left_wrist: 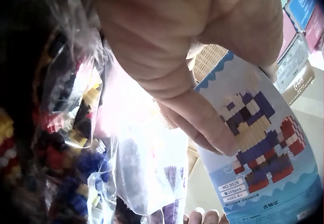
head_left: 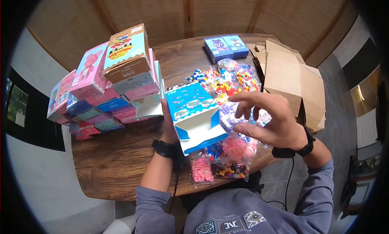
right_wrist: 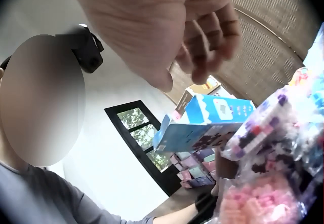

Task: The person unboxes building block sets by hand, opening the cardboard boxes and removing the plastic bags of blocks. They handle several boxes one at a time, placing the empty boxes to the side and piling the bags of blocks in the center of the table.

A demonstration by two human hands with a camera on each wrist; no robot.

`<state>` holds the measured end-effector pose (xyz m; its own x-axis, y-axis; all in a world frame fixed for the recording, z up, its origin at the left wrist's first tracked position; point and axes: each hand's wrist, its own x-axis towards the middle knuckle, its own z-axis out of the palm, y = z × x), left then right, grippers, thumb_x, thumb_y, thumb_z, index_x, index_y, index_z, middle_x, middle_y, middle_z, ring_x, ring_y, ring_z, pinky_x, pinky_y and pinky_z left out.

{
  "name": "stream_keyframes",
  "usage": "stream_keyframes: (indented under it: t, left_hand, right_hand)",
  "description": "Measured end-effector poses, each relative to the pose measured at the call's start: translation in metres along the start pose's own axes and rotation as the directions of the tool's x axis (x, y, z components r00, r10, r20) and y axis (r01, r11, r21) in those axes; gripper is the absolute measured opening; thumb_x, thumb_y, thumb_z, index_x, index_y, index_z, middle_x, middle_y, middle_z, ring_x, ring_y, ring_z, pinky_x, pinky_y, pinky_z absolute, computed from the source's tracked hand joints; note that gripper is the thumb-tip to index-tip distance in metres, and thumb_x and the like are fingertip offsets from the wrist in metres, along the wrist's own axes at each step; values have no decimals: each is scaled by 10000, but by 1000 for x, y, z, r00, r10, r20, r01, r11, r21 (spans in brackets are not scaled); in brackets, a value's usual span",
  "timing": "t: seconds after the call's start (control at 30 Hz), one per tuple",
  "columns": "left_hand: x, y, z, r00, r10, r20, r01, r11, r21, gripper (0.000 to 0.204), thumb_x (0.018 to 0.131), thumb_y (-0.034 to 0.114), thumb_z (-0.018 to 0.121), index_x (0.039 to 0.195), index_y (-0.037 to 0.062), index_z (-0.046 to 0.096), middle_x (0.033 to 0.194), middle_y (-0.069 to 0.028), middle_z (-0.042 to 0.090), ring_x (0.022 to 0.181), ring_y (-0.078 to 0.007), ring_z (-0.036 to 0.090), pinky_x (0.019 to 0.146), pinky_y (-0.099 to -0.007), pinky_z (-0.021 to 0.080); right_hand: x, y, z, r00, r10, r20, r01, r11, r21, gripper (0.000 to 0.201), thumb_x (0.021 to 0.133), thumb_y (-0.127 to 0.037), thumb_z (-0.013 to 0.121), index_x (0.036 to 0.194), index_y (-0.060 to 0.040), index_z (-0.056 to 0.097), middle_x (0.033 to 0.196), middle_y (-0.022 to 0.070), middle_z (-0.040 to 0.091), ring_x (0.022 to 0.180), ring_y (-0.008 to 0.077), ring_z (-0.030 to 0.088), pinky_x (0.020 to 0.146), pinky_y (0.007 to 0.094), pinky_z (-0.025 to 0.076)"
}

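A blue box with its near end flap raised and its white inside showing is gripped by my left hand along its left side. In the left wrist view, fingers of that hand lie against the box's printed face, which shows a purple and red block figure. My right hand hovers just right of the box, fingers bent and spread, holding nothing; the right wrist view also shows this hand apart from the box. Below and behind the box lie clear bags of coloured bricks.
Stacked small boxes stand at the left of the wooden table. Two blue-purple boxes lie at the back. Flattened brown cardboard is piled at the right. A bag of pink bricks lies near the front edge.
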<state>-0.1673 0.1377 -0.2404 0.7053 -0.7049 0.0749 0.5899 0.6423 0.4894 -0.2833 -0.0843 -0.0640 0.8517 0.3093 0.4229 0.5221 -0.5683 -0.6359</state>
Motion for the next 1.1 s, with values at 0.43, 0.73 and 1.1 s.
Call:
stream_keyframes:
  t: [0.43, 0.73, 1.1]
  left_hand:
    - [-1, -5, 7, 999, 46, -16, -46, 998, 39, 972, 860, 770, 427, 1473, 27, 300, 1430, -200, 465, 1283, -320, 509, 1083, -443, 430]
    - [1, -6, 4, 997, 76, 17, -77, 996, 53, 962, 870, 774, 396, 1451, 12, 318, 1412, -213, 477, 1268, -332, 524, 1064, -450, 450]
    - [0, -3, 16, 997, 35, -62, -21, 978, 210, 1186, 719, 924, 381, 1482, 20, 288, 1420, -233, 450, 1278, -367, 503, 1058, -514, 454]
  right_hand:
    - [12, -12, 20, 940, -321, 112, 337, 835, -435, 657, 677, -171, 802, 1303, -232, 612, 911, 33, 562, 736, 189, 584, 581, 318, 485]
    - [10, -7, 27, 903, -417, 109, 410, 754, -514, 532, 690, -162, 814, 1205, -154, 680, 992, 41, 618, 848, 220, 610, 705, 339, 539]
    - [14, -5, 32, 908, -411, 82, 377, 715, -589, 488, 696, -173, 782, 1176, -174, 699, 1101, 29, 632, 941, 243, 609, 749, 363, 541]
